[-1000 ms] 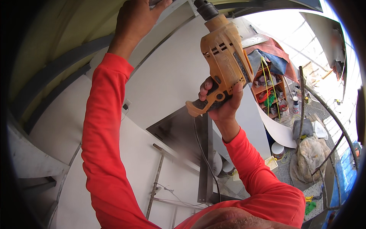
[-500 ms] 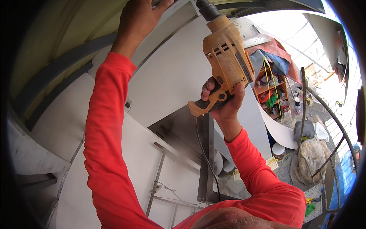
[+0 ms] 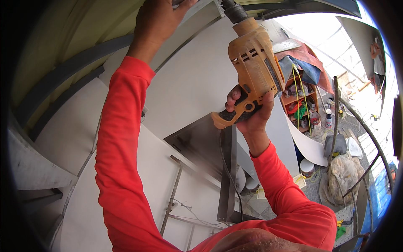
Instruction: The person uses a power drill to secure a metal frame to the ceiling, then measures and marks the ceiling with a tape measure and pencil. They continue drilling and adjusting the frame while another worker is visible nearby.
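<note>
My right hand (image 3: 256, 115) is wrapped round the grip of a yellow-orange power drill (image 3: 254, 61) with a black chuck (image 3: 236, 12). The drill points upward, and its tip runs up to the top edge of the picture. From the grip a dark cord (image 3: 224, 161) hangs down. Raised at the upper left, my left hand (image 3: 159, 23) is closed, its thumb against a small grey thing that the top edge cuts off. Beside that hand runs a pale beam (image 3: 197, 19). The fingertips of my left hand are partly out of the picture.
Curved dark beams (image 3: 75, 56) cross overhead at left. Metal rails (image 3: 172, 197) stand below, near a dark panel (image 3: 197, 145). At right are an orange shelf (image 3: 300, 101) with supplies, a plastic-covered heap (image 3: 342, 176) and bent metal bars (image 3: 371, 134). Another person (image 3: 377, 63) stands far right.
Both my hands and the drill have shifted slightly to the right. My right hand keeps its grip. The person at far right shows more clearly now.
</note>
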Tool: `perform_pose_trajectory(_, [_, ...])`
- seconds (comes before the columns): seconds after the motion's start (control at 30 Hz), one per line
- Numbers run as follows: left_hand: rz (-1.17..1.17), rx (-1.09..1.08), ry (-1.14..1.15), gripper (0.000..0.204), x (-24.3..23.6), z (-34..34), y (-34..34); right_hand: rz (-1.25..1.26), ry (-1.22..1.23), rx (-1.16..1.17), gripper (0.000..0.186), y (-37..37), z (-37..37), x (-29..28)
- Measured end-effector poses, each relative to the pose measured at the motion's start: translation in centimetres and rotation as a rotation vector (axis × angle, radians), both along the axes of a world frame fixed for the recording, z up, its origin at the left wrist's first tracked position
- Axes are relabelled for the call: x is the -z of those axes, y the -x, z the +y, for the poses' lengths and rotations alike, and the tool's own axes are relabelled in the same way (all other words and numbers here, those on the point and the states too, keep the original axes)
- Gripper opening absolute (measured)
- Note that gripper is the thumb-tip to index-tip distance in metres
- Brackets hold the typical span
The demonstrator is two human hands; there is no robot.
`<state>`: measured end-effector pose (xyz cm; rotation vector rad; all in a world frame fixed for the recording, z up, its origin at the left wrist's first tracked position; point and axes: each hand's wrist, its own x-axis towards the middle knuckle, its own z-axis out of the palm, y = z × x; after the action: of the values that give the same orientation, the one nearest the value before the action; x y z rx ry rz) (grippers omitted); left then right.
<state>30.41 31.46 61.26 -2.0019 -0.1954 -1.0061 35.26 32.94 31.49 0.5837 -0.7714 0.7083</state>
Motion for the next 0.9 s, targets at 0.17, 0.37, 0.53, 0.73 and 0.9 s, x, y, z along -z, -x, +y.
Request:
perform_pose_trajectory(0.17, [-0.028, -0.040, -0.041, 0.038, 0.2, 0.2, 0.0, 0.048, 0.008, -0.084, 0.075, 0.0, 0.2, 0.5])
perform_pose_trajectory(0.37, [-0.026, -0.045, -0.063, 0.039, 0.2, 0.5, 0.1, -0.015, 0.047, -0.038, 0.085, -0.3, 0.8, 0.6])
perform_pose_trajectory(0.53, [-0.056, -0.039, -0.051, 0.039, 0.6, 0.4, -0.1, -0.006, 0.093, -0.004, 0.085, -0.6, -0.3, 0.3])
perform_pose_trajectory(0.73, [-0.075, -0.077, 0.003, 0.039, 0.6, 0.4, 0.0, 0.001, 0.193, 0.101, 0.083, -0.5, -1.5, 0.3])
perform_pose_trajectory(0.9, [-0.087, -0.074, -0.036, 0.040, 0.8, 0.2, -0.1, 0.029, 0.060, -0.040, 0.069, -1.1, -0.9, 0.7])
